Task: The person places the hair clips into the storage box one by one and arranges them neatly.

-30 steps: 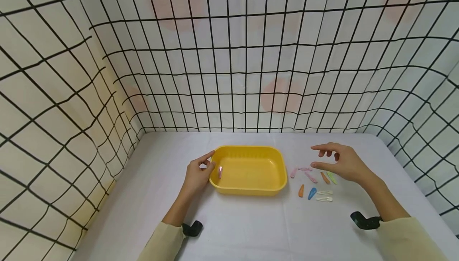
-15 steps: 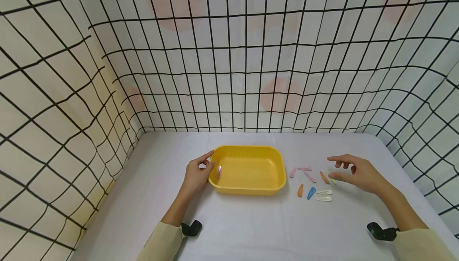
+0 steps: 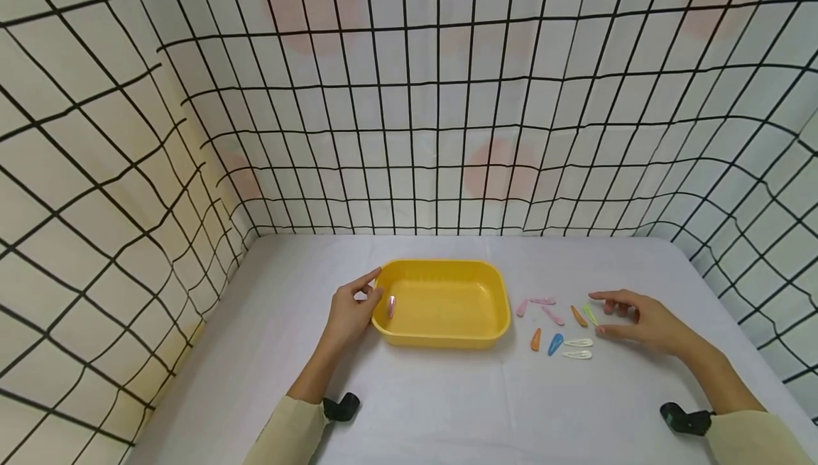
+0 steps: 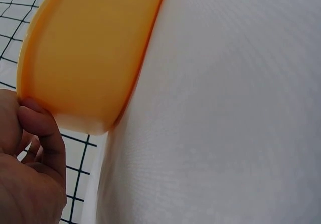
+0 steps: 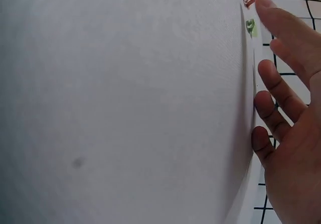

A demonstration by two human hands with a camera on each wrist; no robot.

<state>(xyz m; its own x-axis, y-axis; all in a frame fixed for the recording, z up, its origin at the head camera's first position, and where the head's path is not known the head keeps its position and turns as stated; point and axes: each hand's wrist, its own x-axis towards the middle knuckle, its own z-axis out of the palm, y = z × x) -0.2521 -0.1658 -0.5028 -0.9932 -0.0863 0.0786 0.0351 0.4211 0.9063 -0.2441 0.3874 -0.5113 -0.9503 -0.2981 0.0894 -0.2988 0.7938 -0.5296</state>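
Observation:
My left hand (image 3: 350, 313) pinches the left rim of a yellow tray (image 3: 441, 341), thumb and fingers at its edge, also seen in the left wrist view. Inside the tray, near that end, lies one pink hair clip (image 3: 392, 307). On the right, my right hand (image 3: 652, 323) hovers with thumb and index finger apart, nothing between them. Just left of its fingertips lies a green hair clip (image 3: 590, 314), with an orange hair clip (image 3: 578, 316) beside it. In the right wrist view the fingers are spread and relaxed.
Between tray and right hand lie pink clips (image 3: 552, 316), another orange clip (image 3: 535, 339), a blue clip (image 3: 555, 344) and white clips (image 3: 578, 355). Black grid lines (image 3: 438, 131) cross the white cloth walls around the white table (image 3: 434, 408).
My right hand has moved right and toward me, from above the pink and orange clips to beside the green one. The left hand keeps its hold on the tray.

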